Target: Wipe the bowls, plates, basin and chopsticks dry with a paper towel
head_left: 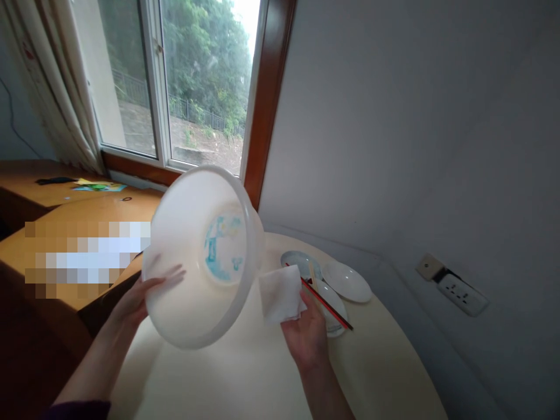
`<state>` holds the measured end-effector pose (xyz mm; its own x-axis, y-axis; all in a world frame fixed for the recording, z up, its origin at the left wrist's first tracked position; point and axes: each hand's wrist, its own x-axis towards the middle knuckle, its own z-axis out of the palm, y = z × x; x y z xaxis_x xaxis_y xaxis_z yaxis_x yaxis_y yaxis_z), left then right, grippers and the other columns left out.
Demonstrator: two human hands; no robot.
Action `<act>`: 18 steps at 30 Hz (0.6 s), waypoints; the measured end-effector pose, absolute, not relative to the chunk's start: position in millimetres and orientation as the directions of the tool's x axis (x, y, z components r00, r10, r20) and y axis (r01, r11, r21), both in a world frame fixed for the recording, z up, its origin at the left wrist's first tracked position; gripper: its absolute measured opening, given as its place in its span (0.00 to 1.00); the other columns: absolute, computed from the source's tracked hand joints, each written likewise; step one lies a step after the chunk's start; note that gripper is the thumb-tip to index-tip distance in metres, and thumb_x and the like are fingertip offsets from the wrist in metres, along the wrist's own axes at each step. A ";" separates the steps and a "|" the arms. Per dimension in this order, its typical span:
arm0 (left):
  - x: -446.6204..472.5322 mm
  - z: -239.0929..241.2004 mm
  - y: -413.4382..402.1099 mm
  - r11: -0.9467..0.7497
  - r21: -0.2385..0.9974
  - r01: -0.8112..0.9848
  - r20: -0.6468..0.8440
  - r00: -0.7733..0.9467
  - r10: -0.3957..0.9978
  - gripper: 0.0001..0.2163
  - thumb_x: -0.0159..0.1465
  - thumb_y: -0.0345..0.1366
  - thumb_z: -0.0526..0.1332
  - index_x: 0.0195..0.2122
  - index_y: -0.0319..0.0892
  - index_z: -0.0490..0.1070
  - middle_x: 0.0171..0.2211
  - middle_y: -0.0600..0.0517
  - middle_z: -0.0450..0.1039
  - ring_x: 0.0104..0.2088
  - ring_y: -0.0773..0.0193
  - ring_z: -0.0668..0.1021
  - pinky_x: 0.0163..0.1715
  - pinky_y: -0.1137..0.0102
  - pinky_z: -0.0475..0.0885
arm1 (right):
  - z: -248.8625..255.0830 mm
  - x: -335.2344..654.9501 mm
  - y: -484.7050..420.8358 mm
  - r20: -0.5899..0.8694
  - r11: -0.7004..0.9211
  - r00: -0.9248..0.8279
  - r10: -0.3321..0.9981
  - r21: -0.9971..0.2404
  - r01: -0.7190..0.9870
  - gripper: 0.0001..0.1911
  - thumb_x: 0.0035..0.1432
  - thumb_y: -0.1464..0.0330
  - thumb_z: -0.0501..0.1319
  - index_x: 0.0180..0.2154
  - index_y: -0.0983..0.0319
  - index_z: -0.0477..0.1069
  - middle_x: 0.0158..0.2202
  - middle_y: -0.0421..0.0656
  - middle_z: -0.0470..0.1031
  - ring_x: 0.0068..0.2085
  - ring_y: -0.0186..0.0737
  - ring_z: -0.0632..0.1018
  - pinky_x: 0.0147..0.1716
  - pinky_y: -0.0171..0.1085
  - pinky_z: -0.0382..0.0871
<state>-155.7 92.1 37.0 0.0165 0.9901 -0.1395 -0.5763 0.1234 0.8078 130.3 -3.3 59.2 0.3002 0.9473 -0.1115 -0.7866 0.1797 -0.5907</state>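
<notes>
Grey daylight falls through a sliding window [203, 87] onto a pale wall and a round cream table [210, 385], with a wooden desk [131, 213] to the left bearing coloured papers [98, 186] and a pixelated patch; trees and a railing stand beyond the glass. Blue print [225, 248] marks the bottom of my white translucent basin [181, 216], its shapes too faint for me to read as words; small marks near the rim of the front plate [336, 306] are likewise illegible from here. The basin is tilted on its side over the table, its mouth turned toward me; my left hand [144, 297] grips its left edge, fingers spread along the wall, though I cannot tell whether all of them lie inside or show through the plastic; my right hand [308, 326] pinches a folded white cloth [280, 294], thumb on top, just beside the basin's right side; behind that hand, three plates sit close together, the front one crossed by red and dark chopsticks [335, 312], with pale sticks [312, 270] near the bluish rear plate [291, 257]; a wall socket [462, 294] is at right.
</notes>
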 end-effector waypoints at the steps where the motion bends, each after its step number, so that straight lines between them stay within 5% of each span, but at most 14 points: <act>1: -162.7 38.2 91.2 0.090 0.831 -0.549 -0.104 0.005 0.995 0.35 0.49 0.18 0.59 0.57 0.50 0.55 0.43 0.46 0.73 0.39 0.56 0.78 0.37 0.63 0.75 | 55.1 131.8 -4.3 -0.130 0.165 0.302 0.945 -0.608 -0.777 0.14 0.45 0.71 0.63 0.38 0.60 0.73 0.38 0.40 0.78 0.45 0.37 0.75 0.47 0.39 0.69; 7: -181.7 49.9 77.3 0.071 0.867 -0.493 -0.119 -0.067 0.991 0.37 0.48 0.16 0.54 0.60 0.49 0.52 0.40 0.47 0.74 0.35 0.57 0.79 0.40 0.60 0.74 | 19.8 129.6 -5.5 -0.306 0.024 0.277 0.911 -0.629 -0.777 0.10 0.42 0.75 0.64 0.32 0.61 0.73 0.30 0.38 0.77 0.33 0.33 0.78 0.32 0.30 0.74; 11: -182.0 55.6 67.6 0.061 0.861 -0.505 -0.151 -0.139 0.979 0.38 0.46 0.15 0.53 0.60 0.46 0.53 0.37 0.47 0.75 0.34 0.57 0.79 0.37 0.60 0.75 | 3.9 135.2 -9.0 -0.212 -0.015 0.139 0.967 -0.594 -0.804 0.07 0.44 0.73 0.64 0.30 0.61 0.72 0.24 0.36 0.73 0.22 0.27 0.72 0.18 0.25 0.67; 18: -175.0 65.9 55.0 -0.064 0.857 -0.511 -0.084 -0.260 0.962 0.37 0.41 0.16 0.53 0.54 0.45 0.63 0.36 0.51 0.74 0.30 0.65 0.77 0.27 0.75 0.75 | 7.3 145.4 -16.9 -0.176 0.023 0.161 0.971 -0.605 -0.796 0.08 0.42 0.71 0.64 0.29 0.62 0.71 0.21 0.35 0.67 0.19 0.26 0.65 0.17 0.27 0.63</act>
<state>-175.0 55.0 65.9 -0.2603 0.9619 -0.0835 -0.5114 -0.0640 0.8569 145.4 -16.9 7.3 0.1614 0.9711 -0.1757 -0.7960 0.0229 -0.6049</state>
